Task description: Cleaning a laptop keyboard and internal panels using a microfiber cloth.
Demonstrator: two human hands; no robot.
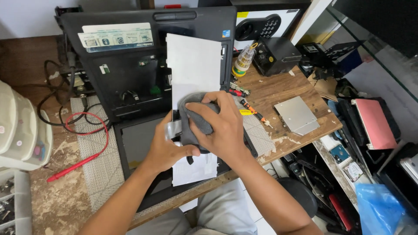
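Observation:
My right hand [222, 126] presses a grey cloth [194, 114] around a small flat part. My left hand [167, 146] grips that same part from below; a silvery edge of the part [173, 129] shows beside my left thumb. Both hands hover over a white sheet of paper [193, 65] that lies across an opened black laptop [130, 82] with its bottom side up. What the cloth covers is mostly hidden.
A silver drive caddy [297, 115] lies on the wooden table [270, 89] to the right. A screwdriver bit set [244, 58] and small black box [276, 54] stand behind. Red probe and cable [78, 161] lie left. Plastic drawers [19, 126] at far left; clutter fills the right.

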